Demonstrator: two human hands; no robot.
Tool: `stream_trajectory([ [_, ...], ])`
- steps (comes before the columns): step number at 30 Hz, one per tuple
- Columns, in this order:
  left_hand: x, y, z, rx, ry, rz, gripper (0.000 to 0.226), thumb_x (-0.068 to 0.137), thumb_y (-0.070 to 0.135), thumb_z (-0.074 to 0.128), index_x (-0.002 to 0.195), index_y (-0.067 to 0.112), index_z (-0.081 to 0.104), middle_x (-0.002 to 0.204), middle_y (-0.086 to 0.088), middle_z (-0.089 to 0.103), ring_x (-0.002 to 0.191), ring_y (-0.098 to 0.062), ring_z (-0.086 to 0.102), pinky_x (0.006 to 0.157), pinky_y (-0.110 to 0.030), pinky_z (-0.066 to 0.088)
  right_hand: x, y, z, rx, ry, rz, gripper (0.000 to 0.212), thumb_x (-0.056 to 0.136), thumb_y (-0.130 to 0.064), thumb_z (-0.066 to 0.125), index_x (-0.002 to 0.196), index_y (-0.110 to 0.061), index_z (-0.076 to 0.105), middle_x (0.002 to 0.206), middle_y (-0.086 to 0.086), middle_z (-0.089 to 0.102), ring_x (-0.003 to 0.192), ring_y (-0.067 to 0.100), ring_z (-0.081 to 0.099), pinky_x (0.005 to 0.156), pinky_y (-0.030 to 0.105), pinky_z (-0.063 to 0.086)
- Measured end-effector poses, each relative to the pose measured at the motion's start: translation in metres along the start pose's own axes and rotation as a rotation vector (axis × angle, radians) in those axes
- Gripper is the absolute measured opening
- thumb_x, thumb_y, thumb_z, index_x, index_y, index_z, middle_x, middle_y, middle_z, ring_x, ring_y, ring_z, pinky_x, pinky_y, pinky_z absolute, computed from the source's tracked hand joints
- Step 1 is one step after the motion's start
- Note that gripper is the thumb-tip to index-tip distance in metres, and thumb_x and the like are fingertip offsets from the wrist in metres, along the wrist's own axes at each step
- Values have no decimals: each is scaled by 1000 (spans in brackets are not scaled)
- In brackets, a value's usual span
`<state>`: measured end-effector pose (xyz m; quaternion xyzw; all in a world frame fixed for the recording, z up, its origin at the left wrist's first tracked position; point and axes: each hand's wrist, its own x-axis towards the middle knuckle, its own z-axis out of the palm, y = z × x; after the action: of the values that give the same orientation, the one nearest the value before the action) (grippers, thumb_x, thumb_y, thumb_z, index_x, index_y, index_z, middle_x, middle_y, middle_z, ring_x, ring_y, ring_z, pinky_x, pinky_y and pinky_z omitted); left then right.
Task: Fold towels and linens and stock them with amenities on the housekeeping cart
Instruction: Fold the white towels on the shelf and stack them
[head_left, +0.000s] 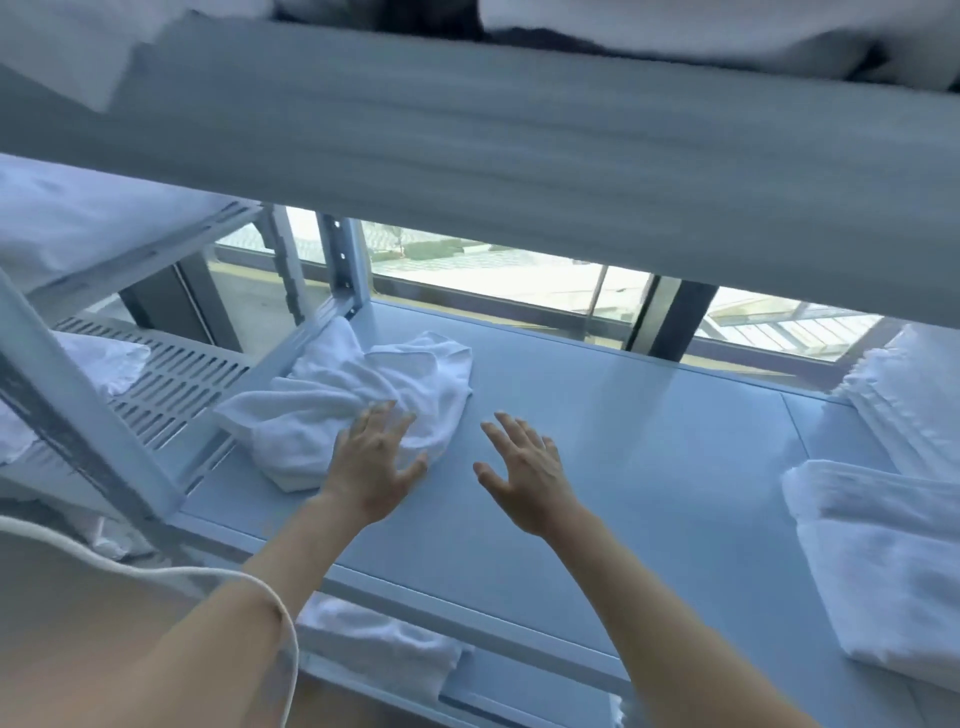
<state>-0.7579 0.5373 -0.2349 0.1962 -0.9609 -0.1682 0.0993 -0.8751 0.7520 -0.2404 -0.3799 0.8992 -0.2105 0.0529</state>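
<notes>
While both arms are stretched over the shelf (597, 415), the crumpled white towel (363, 384) at its far left is touched by the spread left hand (371, 462). The right hand (524, 475) is held flat-fingered just beside it, gripping nothing. Folded towels (883, 566) are stacked at the right.

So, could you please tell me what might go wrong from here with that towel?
The crumpled white terry towel lies by the grey metal shelf's left edge; the open left hand might nudge it off. The right hand hovers without touching it, so a one-handed fold could turn out uneven.
</notes>
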Motion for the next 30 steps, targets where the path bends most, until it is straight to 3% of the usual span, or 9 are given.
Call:
stream_trajectory([
  [7,18,-118,-13,145,-134,-132,72,93,66,51,157,45,27,170,-1,14,156,-27,9,121,-57,18,76,-83,54,-6,-12,-80,69,100,-55,47,162,-35,24,172,-5,11,157,21,10,123,50,15],
  [13,-1,-148,5,127,-156,-71,75,91,76,34,159,45,25,168,-3,21,154,-27,15,124,-46,6,113,-100,91,-84,-149,-60,68,97,-53,50,159,-38,28,172,-2,7,157,26,8,123,52,18],
  [20,-10,-124,17,40,-168,26,71,95,67,49,158,43,29,167,-4,21,153,-29,16,125,-41,18,75,-63,94,-57,-77,5,55,99,-48,47,152,-35,40,170,-5,14,155,23,16,123,42,21],
  [30,-12,7,74,-48,-231,288,68,91,68,48,154,46,35,167,-1,23,153,-27,16,125,-42,17,-52,33,52,-130,49,341,56,101,-48,45,155,-36,38,172,-9,7,156,21,14,119,43,25],
])
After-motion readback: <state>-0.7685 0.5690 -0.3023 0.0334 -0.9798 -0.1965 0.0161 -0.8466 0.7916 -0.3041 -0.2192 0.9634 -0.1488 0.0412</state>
